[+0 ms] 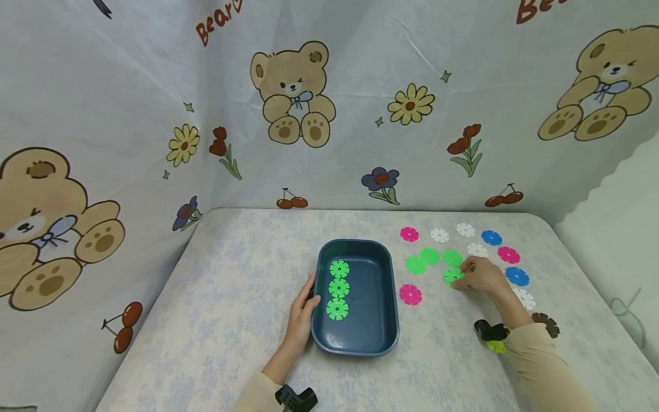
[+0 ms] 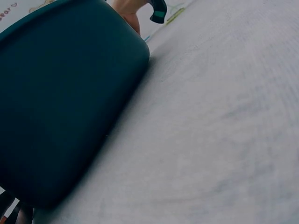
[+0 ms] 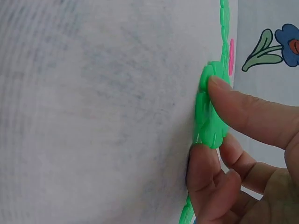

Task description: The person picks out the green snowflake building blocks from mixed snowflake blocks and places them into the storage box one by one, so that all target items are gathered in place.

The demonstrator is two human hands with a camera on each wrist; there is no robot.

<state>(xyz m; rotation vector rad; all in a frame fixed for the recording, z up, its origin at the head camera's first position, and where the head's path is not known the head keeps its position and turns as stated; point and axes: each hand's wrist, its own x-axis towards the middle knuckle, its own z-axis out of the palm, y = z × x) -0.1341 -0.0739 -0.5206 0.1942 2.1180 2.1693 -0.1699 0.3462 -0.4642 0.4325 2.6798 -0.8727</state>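
Observation:
A dark blue plastic tray (image 1: 368, 337) stands on the table, with three green notched plastic discs (image 1: 338, 287) in a column along its left side. My left hand (image 1: 296, 320) grips the tray's left wall, thumb at the rim and fingers along the outside. In the left wrist view the tray's outer wall (image 2: 70, 93) fills the left part, and most of that hand is hidden. My right hand (image 1: 484, 276) pinches a green disc (image 3: 216, 109) between thumb and fingertips, tilted close to the tabletop. More green discs (image 1: 429, 256) lie just left of that hand.
Pink (image 1: 410, 294), white (image 1: 465, 230) and blue discs (image 1: 517, 276) lie scattered right of the tray. A brown disc (image 1: 547, 325) and a yellow-green disc (image 1: 496, 347) lie by the right sleeve. A bear-print cloth (image 1: 350, 171) hangs behind the table.

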